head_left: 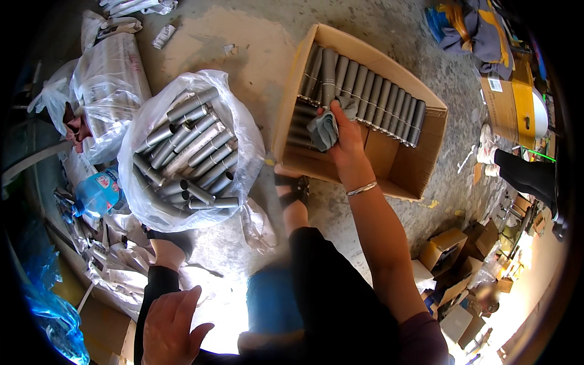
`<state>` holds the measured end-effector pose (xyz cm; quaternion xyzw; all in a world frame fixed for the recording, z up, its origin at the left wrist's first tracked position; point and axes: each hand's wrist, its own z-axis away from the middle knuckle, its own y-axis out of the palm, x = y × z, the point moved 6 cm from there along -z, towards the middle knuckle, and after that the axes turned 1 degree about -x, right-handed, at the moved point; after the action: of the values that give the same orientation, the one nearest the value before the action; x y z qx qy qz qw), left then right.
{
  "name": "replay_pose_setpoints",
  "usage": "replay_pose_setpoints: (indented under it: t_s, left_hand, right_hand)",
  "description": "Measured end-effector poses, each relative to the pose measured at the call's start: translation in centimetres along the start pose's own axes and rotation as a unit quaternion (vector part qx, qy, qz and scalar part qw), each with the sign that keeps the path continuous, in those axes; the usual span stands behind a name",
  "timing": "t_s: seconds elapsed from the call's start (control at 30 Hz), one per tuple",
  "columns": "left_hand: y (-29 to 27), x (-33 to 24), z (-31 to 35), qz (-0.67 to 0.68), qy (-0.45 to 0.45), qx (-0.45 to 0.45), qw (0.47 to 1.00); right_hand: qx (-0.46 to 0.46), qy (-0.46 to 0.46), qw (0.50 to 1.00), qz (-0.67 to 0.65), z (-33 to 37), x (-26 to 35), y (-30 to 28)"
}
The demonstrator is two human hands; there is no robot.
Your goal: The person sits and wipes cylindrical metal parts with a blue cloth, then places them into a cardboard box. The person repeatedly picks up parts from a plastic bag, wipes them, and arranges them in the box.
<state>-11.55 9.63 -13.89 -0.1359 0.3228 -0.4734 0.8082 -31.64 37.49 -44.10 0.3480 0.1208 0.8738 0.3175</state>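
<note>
Right hand (348, 143) grips the grey cloth (325, 130), bunched mostly left of the thumb | cloth's right up at a grey tube (328, 73) in the carton (421, 169); can't tell if fingers grasp that too | left hand (172, 325) released, thumb apart, near the left leg (159, 281)

- Right arm (386, 243): reaching forward, nearly straight, its forearm bare.
- Right hand (351, 143): fingers curled into a grip.
- Left hand (173, 319): low, close to the body, back upward, fingers extended, thumb spread away.
- Legs (328, 267): parted, feet forward of the knees.
</note>
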Motion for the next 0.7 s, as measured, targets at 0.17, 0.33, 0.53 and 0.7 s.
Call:
replay_pose_setpoints:
  t_s: [0.17, 0.33, 0.53, 0.7]
  left_hand:
    - [0.2, 0.0, 0.0, -0.015, 0.002, 0.006, 1.0]
    - [0.2, 0.1, 0.0, -0.017, 0.007, 0.007, 1.0]
    - [0.1, 0.1, 0.1, -0.018, 0.017, 0.005, 1.0]
    - [0.1, 0.1, 0.0, -0.018, 0.024, 0.002, 1.0]
  right_hand:
    - [-0.024, -0.052, 0.997, 0.047, 0.2, -0.3, 2.5]
    - [-0.065, -0.132, 0.97, 0.193, 0.3, 0.2, 3.6]
    - [-0.095, -0.208, 0.933, 0.278, -0.3, 0.7, 2.1]
    - [-0.072, -0.188, 0.941, 0.273, -0.1, 0.5, 1.6]
